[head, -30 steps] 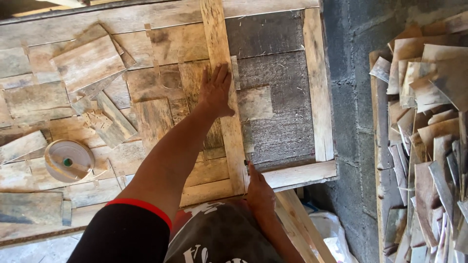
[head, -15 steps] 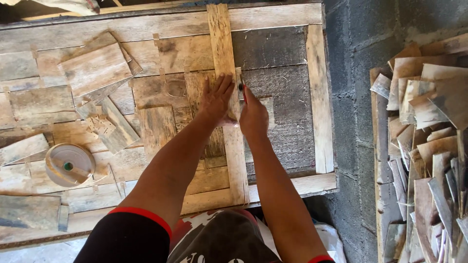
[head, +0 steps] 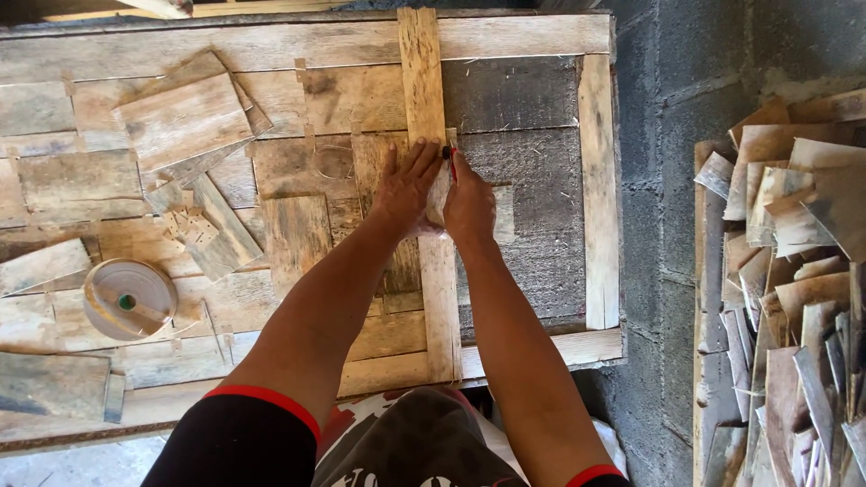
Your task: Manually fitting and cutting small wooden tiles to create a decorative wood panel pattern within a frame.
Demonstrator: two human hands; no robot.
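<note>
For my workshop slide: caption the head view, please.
Left hand flat on the upright wooden slat, right hand holding a small dark tool beside it.

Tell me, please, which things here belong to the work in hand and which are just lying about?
In use:
left hand, flat on the long upright wood strip
right hand, gripping a small dark tool at that strip
patchwork wood panel under both

Lying about:
round tape roll
loose wood offcuts
stack of veneer pieces by the block wall
</note>
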